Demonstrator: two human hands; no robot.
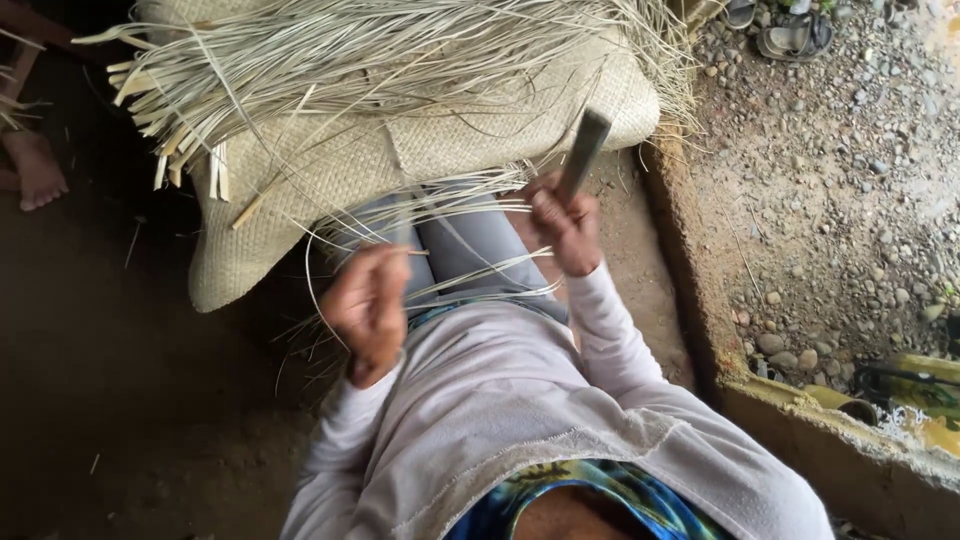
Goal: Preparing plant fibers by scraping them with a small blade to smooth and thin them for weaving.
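Pale reed strips [470, 270], thin and springy, drawn across the lap between both hands; left hand [368, 305] pinched shut on one strand near its end, right hand [565, 225] fisted tight round a flat dark blade-like tool [585, 150], tip pointing up and away. Likely trouble: edge sliding off the narrow strip toward the fingers or the knee beneath, since nothing steadies the strand but tension; too hard a pull and the strip may snap or split unevenly; loose loops curling beside the thighs could snag and tangle. Just beyond the knees, a half-woven straw mat [330, 170] heaped on the floor, its unwoven ends [300, 60] fanned out along the far edge, ready to catch a stray stroke. Underneath, bare packed earth floor [120, 400], dark and littered with cuttings. Along the right edge, a low concrete kerb [700, 300], then gravel [830, 180] with sandals [795, 35] at the far corner. At the left edge, another person's bare foot [35, 170].
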